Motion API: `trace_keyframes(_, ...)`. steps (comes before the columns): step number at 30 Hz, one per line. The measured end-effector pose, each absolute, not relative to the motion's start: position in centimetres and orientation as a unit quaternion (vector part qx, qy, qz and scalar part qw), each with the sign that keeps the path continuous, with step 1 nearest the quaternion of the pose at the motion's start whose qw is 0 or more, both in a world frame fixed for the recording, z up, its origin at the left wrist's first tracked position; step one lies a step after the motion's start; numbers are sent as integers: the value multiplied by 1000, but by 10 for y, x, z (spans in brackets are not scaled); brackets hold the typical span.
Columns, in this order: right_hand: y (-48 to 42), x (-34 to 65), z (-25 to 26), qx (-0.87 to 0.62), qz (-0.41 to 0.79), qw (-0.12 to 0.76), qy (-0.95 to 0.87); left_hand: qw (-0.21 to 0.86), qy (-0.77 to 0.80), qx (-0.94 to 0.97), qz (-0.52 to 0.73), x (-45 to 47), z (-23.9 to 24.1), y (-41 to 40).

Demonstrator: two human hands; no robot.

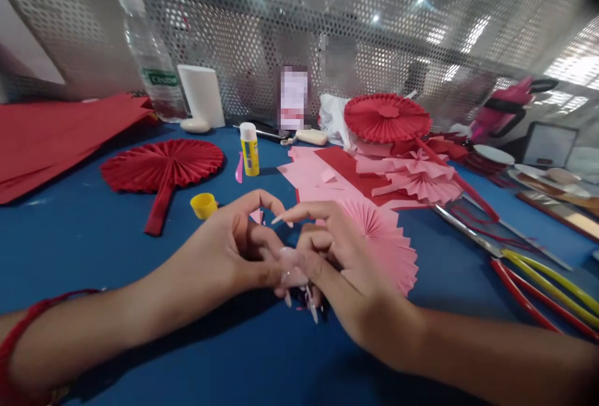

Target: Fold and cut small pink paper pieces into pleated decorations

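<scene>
My left hand (229, 250) and my right hand (337, 262) meet at the middle of the blue tabletop (93, 250), their fingers curled toward each other. Whatever lies between the fingertips is hidden by them. A pink pleated paper fan (381, 244) lies right under my right hand's far side, partly covered by it. A small pink paper scrap (256, 216) sits just beyond my left fingers. Near my left hand's knuckles rests a yellow cap (203, 205).
A glue stick (249, 151) stands behind the hands, beside a red pleated fan with a handle (161, 169). Pink and red paper sheets (318, 175) and another red fan (387, 118) lie beyond. Red sheets (56, 144) fill the left; red-and-yellow-handled scissors (533, 287) lie right.
</scene>
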State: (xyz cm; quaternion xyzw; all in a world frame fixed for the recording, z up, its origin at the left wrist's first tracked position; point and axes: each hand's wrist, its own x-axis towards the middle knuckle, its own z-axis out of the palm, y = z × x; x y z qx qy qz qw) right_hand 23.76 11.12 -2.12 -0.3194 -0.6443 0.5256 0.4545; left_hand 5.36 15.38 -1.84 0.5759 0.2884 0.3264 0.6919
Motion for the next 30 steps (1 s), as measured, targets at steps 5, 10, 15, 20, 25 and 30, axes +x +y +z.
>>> trace_keyframes(5, 113, 239, -19, -319, 541, 474, -617, 636, 331, 593, 366, 48, -19, 156)
trace_keyframes(10, 110, 242, -19, -290, 534, 472, -638, 649, 329, 577, 370, 48, -16, 155)
trace_keyframes(15, 110, 245, -17, -283, 516, 473, -655, 661, 299, 571, 385, 46, -10, 154)
trace_keyframes(20, 110, 244, -17, -289, 523, 478, -643, 625, 285, 632, 360, 48, -8, 154)
trace_keyframes(25, 107, 243, -15, -294, 509, 466, -661, 578, 272, 696, 329, 50, -4, 147)
trace_keyframes(30, 106, 245, -15, -288, 516, 433, -681, 580, 285, 694, 318, 45, -2, 143)
